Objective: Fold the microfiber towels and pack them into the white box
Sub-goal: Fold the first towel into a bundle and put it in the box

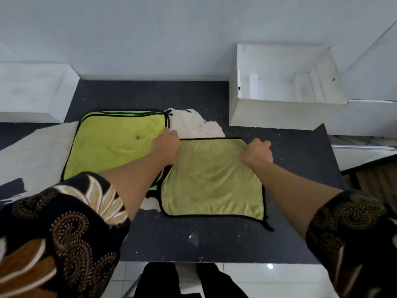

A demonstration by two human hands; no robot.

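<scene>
A yellow-green microfiber towel (212,179) with black trim lies flat on the dark table in front of me. My left hand (166,145) grips its far left corner and my right hand (256,152) grips its far right corner. To the left, a stack of yellow-green towels (111,143) lies flat, with a brighter green one showing beneath. The open white box (285,108) stands at the back right, and nothing shows inside it.
A second white box (32,93) sits at the back left. White worn patches (193,123) mark the dark table top (214,244). The table's front edge is close to me, with tiled floor below. A wall rises behind the table.
</scene>
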